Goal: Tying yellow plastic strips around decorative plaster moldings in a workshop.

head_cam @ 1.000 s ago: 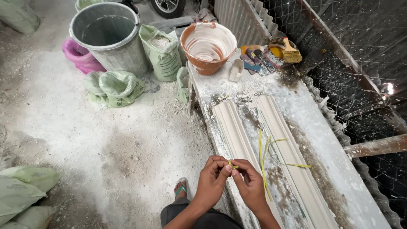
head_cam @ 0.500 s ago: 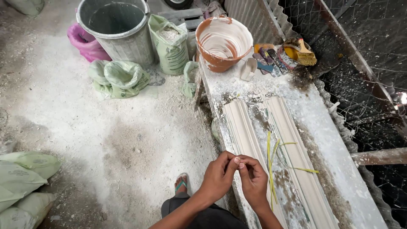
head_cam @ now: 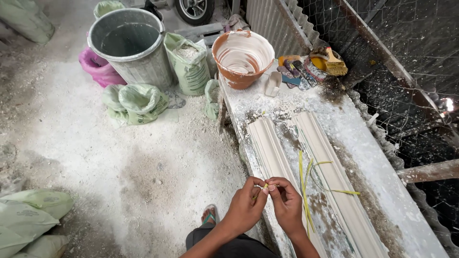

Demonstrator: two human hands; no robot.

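Far left: grey bucket [head_cam: 130, 45] on the floor. Our left hand [head_cam: 245, 206] and right hand [head_cam: 285, 203] meet near the bench edge, fingertips pinched on one yellow strip [head_cam: 264, 188], presumably for splitting. Right: loose strips [head_cam: 304, 184] lie ready on white mouldings [head_cam: 330, 177].

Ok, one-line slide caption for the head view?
Left hand and right hand pinch a yellow strip over white moulded lengths.

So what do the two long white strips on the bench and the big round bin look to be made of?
The long strips look like cast plaster moulding: matt chalk-white with stepped ridges, white dust all around. The bin looks like galvanised sheet metal: dull grey with a rolled rim. Neither is certain from the look alone.
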